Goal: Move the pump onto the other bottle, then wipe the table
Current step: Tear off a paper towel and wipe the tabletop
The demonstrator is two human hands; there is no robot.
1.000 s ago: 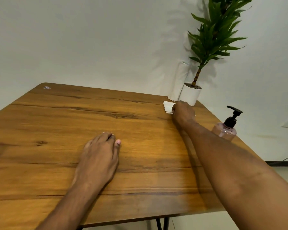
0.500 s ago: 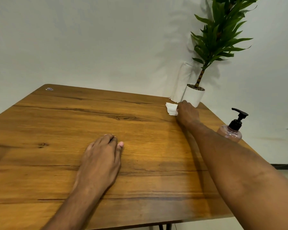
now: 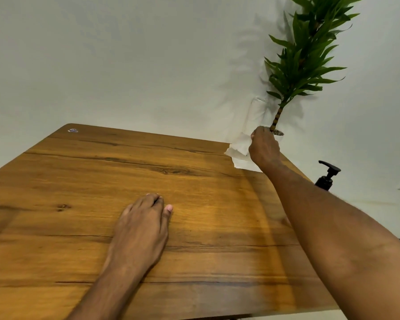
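Note:
My right hand (image 3: 263, 146) is at the far right corner of the wooden table (image 3: 125, 181), shut on a white paper towel sheet (image 3: 239, 150) that hangs from the upright paper towel roll (image 3: 256, 114). The sheet's lower end lies on the table. My left hand (image 3: 143, 227) rests flat, palm down, on the middle of the table, holding nothing. A black pump (image 3: 328, 174) shows at the right edge; the bottle under it is hidden by my right forearm.
A potted green plant (image 3: 303, 58) stands in the far right corner right behind my right hand, against the white wall. A small sticker (image 3: 72, 130) sits at the table's far left corner. The table's right edge runs under my forearm.
My right hand has lifted off the tabletop, pulling the paper towel sheet up from the roll. The left hand has stayed flat in place.

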